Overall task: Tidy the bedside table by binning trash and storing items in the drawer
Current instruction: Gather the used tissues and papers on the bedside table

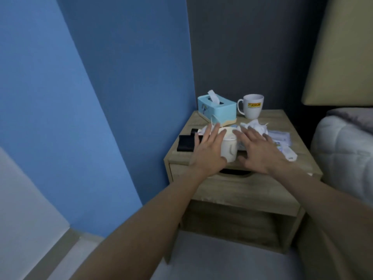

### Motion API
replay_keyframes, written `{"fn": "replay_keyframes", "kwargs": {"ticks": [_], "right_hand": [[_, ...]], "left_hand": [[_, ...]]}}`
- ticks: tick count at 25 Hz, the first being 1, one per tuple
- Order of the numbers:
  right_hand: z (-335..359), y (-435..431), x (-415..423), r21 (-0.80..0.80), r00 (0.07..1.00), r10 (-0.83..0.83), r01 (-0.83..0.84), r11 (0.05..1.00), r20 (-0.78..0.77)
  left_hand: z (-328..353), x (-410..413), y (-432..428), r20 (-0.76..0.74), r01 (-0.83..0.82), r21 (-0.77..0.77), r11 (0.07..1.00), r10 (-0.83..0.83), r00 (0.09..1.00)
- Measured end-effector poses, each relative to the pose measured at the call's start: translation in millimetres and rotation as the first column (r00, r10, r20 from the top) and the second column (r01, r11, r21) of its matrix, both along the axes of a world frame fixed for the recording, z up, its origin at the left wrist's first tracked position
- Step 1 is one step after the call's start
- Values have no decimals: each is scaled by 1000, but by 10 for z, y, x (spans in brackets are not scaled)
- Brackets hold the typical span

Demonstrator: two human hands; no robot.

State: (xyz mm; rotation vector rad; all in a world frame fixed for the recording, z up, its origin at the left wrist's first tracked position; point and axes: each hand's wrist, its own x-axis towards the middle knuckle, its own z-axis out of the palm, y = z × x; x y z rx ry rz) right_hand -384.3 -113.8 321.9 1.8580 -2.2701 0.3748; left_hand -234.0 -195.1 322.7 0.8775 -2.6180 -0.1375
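A wooden bedside table [272, 118] stands in the corner with its drawer [242, 188] closed. A white paper cup [229, 145] stands near the front edge. My left hand [207, 146] lies flat beside the cup's left, fingers straight, thumb against the cup. My right hand [256, 148] hovers flat just right of the cup, fingers spread. Crumpled white tissues [255, 125] lie behind my right hand. Flat packets and wrappers [282, 138] lie on the right side. A black object [185, 143] sits at the left edge.
A light blue tissue box [217, 110] and a white mug [252, 106] stand at the back of the table. A blue wall is to the left, a bed with a grey quilt [343, 150] to the right. An open shelf sits below the drawer.
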Motion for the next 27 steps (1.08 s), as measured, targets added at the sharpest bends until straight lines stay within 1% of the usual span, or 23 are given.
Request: {"fn": "replay_keyframes", "kwargs": {"ticks": [4, 6, 8, 10, 12, 15, 18, 21, 22, 24, 26, 27], "right_hand": [[81, 129, 218, -35, 997, -69, 68, 997, -30], [141, 195, 311, -33, 993, -100, 98, 995, -59], [196, 233, 353, -33, 990, -115, 113, 993, -86], [281, 243, 377, 31, 990, -123, 125, 992, -71], [451, 216, 394, 128, 989, -148, 150, 980, -27], [727, 214, 466, 250, 983, -174, 154, 956, 62], [1099, 320, 493, 420, 964, -235, 165, 893, 121], [1422, 438, 410, 536, 952, -265, 144, 832, 155], [1527, 449, 361, 554, 950, -261, 127, 823, 170], [1647, 409, 244, 544, 963, -205, 79, 835, 175], [1660, 247, 128, 537, 978, -120, 10, 843, 170], [1633, 103, 72, 549, 981, -71, -39, 835, 178]], "left_hand": [[42, 258, 214, -33, -9, 46, 999, 10, 999], [59, 384, 273, -26, -14, 101, 995, 17, 1000], [94, 471, 271, -9, -13, 123, 992, 14, 1000], [150, 496, 251, -7, 15, 158, 987, -14, 1000], [315, 485, 223, 50, 18, 281, 960, -34, 998], [539, 498, 319, 139, -15, 395, 919, -43, 989], [912, 511, 466, 240, -82, 483, 872, -42, 970], [1370, 467, 519, 317, -146, 551, 822, -45, 947], [1539, 421, 521, 332, -164, 569, 806, -42, 942], [1763, 305, 526, 344, -191, 571, 798, -22, 939], [1815, 170, 505, 347, -234, 564, 792, 29, 937], [1796, 101, 467, 350, -279, 577, 768, 76, 934]]}}
